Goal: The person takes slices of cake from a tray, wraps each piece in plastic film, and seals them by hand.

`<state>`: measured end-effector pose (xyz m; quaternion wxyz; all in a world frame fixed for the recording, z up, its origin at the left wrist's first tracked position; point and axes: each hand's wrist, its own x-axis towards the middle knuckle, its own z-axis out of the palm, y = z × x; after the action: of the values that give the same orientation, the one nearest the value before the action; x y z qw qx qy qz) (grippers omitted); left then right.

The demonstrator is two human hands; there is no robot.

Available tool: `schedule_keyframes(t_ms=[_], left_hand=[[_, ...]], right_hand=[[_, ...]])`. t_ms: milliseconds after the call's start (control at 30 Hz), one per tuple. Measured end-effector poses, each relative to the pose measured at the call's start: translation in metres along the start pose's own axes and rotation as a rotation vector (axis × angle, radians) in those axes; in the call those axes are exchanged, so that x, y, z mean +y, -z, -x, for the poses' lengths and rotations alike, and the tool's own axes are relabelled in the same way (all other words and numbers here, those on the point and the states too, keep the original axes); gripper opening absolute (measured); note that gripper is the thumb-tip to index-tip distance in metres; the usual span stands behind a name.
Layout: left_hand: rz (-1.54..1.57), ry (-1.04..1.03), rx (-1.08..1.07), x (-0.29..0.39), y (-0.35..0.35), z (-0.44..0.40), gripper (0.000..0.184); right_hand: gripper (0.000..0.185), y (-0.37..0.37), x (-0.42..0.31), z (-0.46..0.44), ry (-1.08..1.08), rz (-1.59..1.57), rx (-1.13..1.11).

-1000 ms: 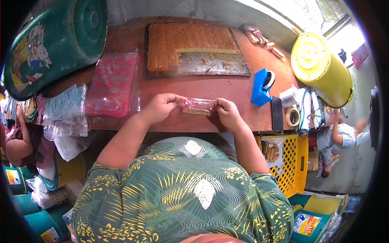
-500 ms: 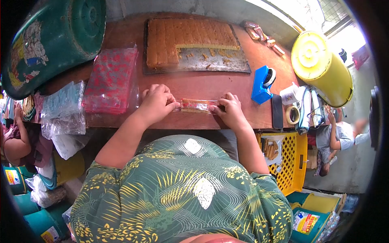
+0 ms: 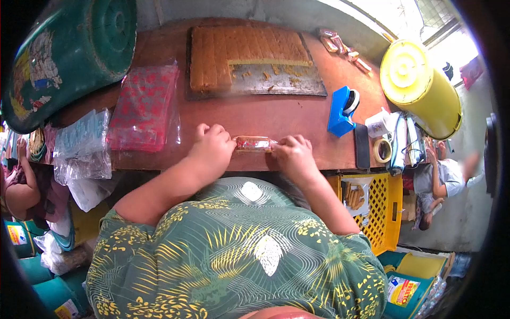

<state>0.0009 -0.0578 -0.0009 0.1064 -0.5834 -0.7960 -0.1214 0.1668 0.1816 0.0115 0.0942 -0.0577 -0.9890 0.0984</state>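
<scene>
A slice of cake wrapped in clear, red-printed plastic [image 3: 254, 143] lies at the table's front edge, between my two hands. My left hand [image 3: 212, 150] has its fingers closed at the left end of the wrapper. At the right end, my right hand [image 3: 293, 153] pinches the plastic with bent fingers. Behind them sits a tray [image 3: 255, 87] with a slab of brown cake [image 3: 239, 45] cut in strips; the tray's front right part is bare metal with crumbs. A stack of red-printed plastic wrappers [image 3: 141, 109] lies to the left of my left hand.
A blue tape dispenser [image 3: 340, 114], a tape roll [image 3: 382, 150] and a yellow bucket [image 3: 419, 80] stand right. Several wrapped slices [image 3: 340, 45] lie at the back right. A green bin [image 3: 79, 58] leans in at left. A yellow crate [image 3: 385, 212] sits below; other people are at both sides.
Both hands have turned at the wrapper's ends, the left with its knuckles raised higher. The wrapped slice now looks shorter and more tightly enclosed, with its ends covered by my fingers.
</scene>
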Motion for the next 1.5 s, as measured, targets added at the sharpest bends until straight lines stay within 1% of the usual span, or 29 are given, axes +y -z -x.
schedule_keyframes(t_ms=[33, 100, 233, 300, 333, 400, 433, 467, 500, 533, 567, 600, 633, 667, 733, 767, 800, 867, 933, 1033, 1100, 1133, 1167, 1200, 1233, 1300, 1367, 1467, 1500], left_hand=[[0.05, 0.045, -0.121, -0.005, 0.006, -0.011, 0.011], [0.143, 0.137, -0.358, -0.015, 0.021, -0.038, 0.01], [-0.089, 0.029, 0.017, -0.01, -0.002, -0.034, 0.017], [0.025, 0.085, 0.024, 0.004, -0.011, -0.017, 0.035], [0.107, 0.144, 0.048, 0.013, -0.011, -0.014, 0.041], [0.287, 0.248, 0.03, 0.023, -0.003, -0.022, 0.051], [0.659, 0.347, 0.048, 0.02, -0.008, -0.032, 0.049], [1.03, 0.439, 0.07, 0.015, -0.017, -0.045, 0.046], [1.403, 0.525, 0.09, 0.011, -0.027, -0.054, 0.044], [1.646, 0.461, 0.088, 0.01, -0.034, -0.061, 0.037], [1.601, 0.417, 0.065, 0.012, -0.041, -0.063, 0.036], [1.555, 0.371, 0.039, 0.016, -0.044, -0.064, 0.036], [1.51, 0.324, 0.011, 0.02, -0.045, -0.067, 0.036], [1.019, 0.192, 0.093, 0.018, -0.045, -0.067, 0.042], [0.788, 0.135, 0.111, 0.017, -0.05, -0.066, 0.048], [0.673, 0.107, 0.124, 0.017, -0.052, -0.065, 0.051], [0.721, 0.112, -0.001, 0.015, -0.046, -0.063, 0.059], [0.738, 0.002, -0.026, 0.013, -0.033, -0.062, 0.064], [0.676, -0.041, -0.068, 0.02, -0.017, -0.059, 0.076], [0.567, -0.044, -0.054, 0.027, -0.018, -0.058, 0.081], [0.581, -0.03, -0.082, 0.026, -0.017, -0.058, 0.08], [0.589, -0.022, -0.093, 0.026, -0.017, -0.059, 0.08], [0.587, -0.026, -0.081, 0.025, -0.018, -0.06, 0.079], [0.587, -0.03, -0.072, 0.025, -0.02, -0.059, 0.078], [0.587, -0.036, -0.064, 0.025, -0.021, -0.059, 0.078], [0.588, -0.036, -0.067, 0.026, -0.021, -0.057, 0.076], [0.589, -0.039, -0.058, 0.027, -0.022, -0.059, 0.075], [0.595, -0.028, -0.046, 0.027, -0.024, -0.056, 0.073], [0.597, -0.028, -0.046, 0.027, -0.023, -0.056, 0.071]], right_hand=[[0.019, 0.003, 0.006, -0.006, -0.009, -0.011, -0.063], [0.016, 0.008, 0.005, -0.018, 0.011, 0.041, 0.013], [0.023, 0.003, -0.002, -0.017, -0.019, 0.136, 0.068], [0.033, -0.019, -0.003, 0.001, 0.008, 0.167, 0.145], [0.053, -0.021, -0.011, 0.01, -0.014, 0.122, 0.084], [0.066, -0.022, -0.02, 0.022, 0.035, 0.117, 0.135], [0.072, -0.021, -0.023, 0.026, 0.059, 0.118, 0.162], [0.077, -0.016, -0.024, 0.026, 0.017, 0.068, 0.062], [0.077, -0.019, -0.021, 0.024, -0.008, -0.077, 0.164], [0.078, -0.025, -0.015, 0.019, -0.032, -0.222, 0.268], [0.078, -0.029, -0.01, 0.015, -0.056, -0.366, 0.374], [0.066, -0.014, -0.014, 0.007, -0.062, -0.514, 0.493], [0.061, -0.008, -0.008, 0.004, -0.017, -0.523, 0.489], [0.056, -0.002, -0.001, 0.004, 0.025, -0.531, 0.486], [0.039, 0.005, -0.001, 0.007, 0.068, -0.343, 0.513], [0.037, 0.003, -0.002, 0.011, 0.119, -0.306, 0.464], [0.035, -0.001, -0.001, 0.016, 0.17, -0.268, 0.415], [0.029, -0.014, -0.008, 0.024, 0.213, -0.265, 0.348], [0.027, -0.008, -0.011, 0.026, 0.144, -0.331, 0.282], [0.034, 0.002, 0.002, 0.022, 0.036, -0.536, 0.225], [0.032, 0.032, 0.028, 0.014, 0.059, -0.414, 0.426], [0.027, 0.037, 0.05, 0.014, -0.068, -0.509, 0.621], [0.026, 0.04, 0.095, 0.013, -0.088, -0.248, 0.839], [0.029, 0.055, 0.118, 0.02, -0.464, -0.444, 0.769], [0.033, 0.059, 0.157, 0.026, -0.596, -0.273, 0.707], [0.034, 0.064, 0.205, 0.024, -0.818, -0.672, 0.339], [0.028, 0.082, 0.179, 0.006, -0.999, -1.02, 0.314], [0.028, 0.05, 0.2, -0.003, -0.632, -0.781, 0.508], [0.028, 0.053, 0.187, -0.003, -0.574, -0.557, 0.559]])
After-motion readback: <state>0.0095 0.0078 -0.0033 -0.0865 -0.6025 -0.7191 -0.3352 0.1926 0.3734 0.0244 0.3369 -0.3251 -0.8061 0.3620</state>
